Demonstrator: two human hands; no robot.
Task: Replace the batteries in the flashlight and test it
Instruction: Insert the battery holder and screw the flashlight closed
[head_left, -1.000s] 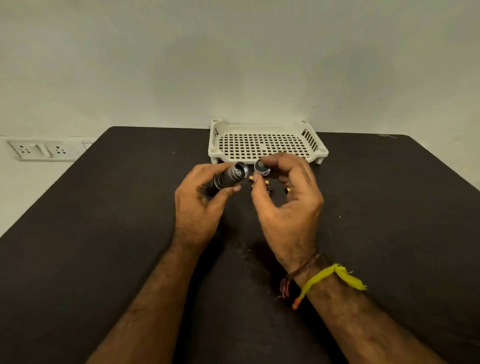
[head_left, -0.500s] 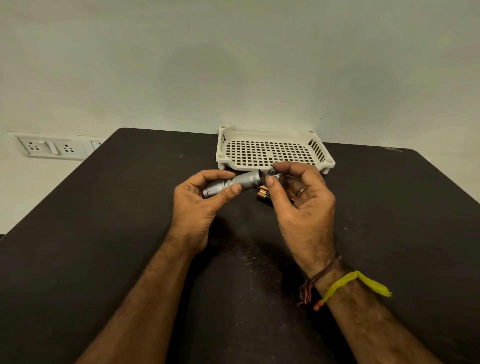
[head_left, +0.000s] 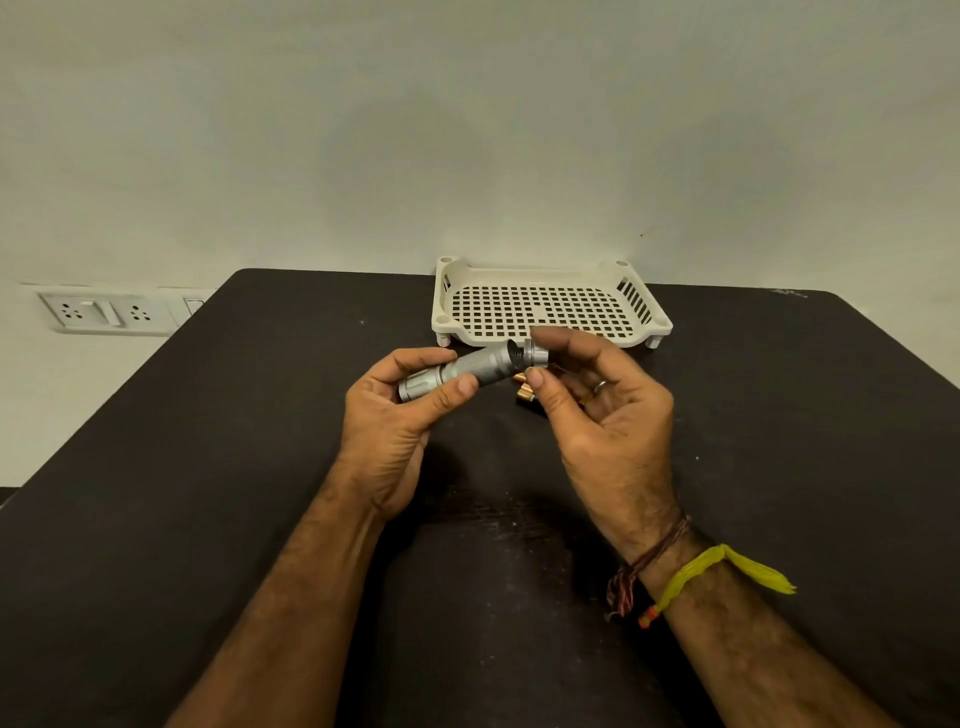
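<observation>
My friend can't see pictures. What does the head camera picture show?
A person's left hand holds a silver flashlight while the right hand pinches its end cap just off the open end. Batteries lie on the black table beneath, with a white slotted tray behind.

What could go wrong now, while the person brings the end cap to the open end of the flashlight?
1. The right hand pinches the small end cap only at the fingertips, so it may slip and fall.
2. The cap meets the flashlight, held by the left hand, at a slight angle, so the threads may cross.
3. The batteries lying loose on the table beneath may get knocked and roll.
</observation>
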